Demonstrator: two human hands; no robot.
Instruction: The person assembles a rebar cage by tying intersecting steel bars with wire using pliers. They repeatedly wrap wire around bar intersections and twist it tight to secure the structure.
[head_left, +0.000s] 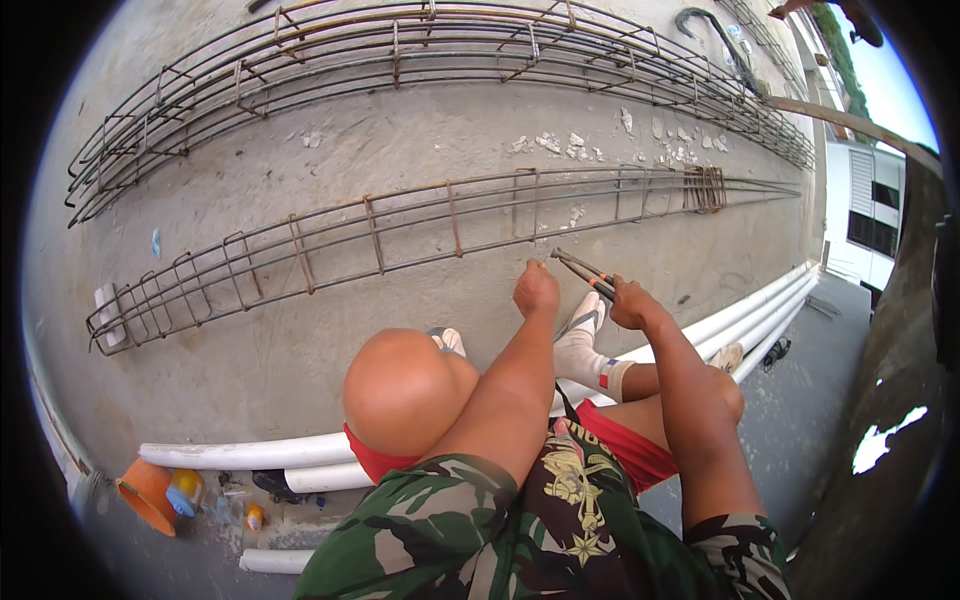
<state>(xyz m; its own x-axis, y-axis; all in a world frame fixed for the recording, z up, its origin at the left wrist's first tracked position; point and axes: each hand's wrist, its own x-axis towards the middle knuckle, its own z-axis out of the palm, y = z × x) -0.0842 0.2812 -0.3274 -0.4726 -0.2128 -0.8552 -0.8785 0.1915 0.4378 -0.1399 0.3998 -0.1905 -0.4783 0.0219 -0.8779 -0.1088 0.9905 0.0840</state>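
My right hand (pixel 630 303) grips a pair of long-handled pincers (pixel 583 268) with dark handles and orange bands. Their head points left, close to my left hand (pixel 537 288), whose fingers are closed; whatever they pinch is too small to make out. Just beyond both hands lies a long rebar cage (pixel 375 235) of thin rusty bars and square stirrups, which neither hand clearly touches. Toward its right end a bundle of stirrups (pixel 706 190) sits packed together around the bars.
Further off lie stacked rebar cages (pixel 400 55), with broken plaster chips (pixel 575 148) in front of them. White pipes (pixel 240 453) run beneath my seat and out to the right. An orange cone-shaped container (pixel 148 497) and bottles stand at lower left. A wooden pole (pixel 850 122) slants in at right.
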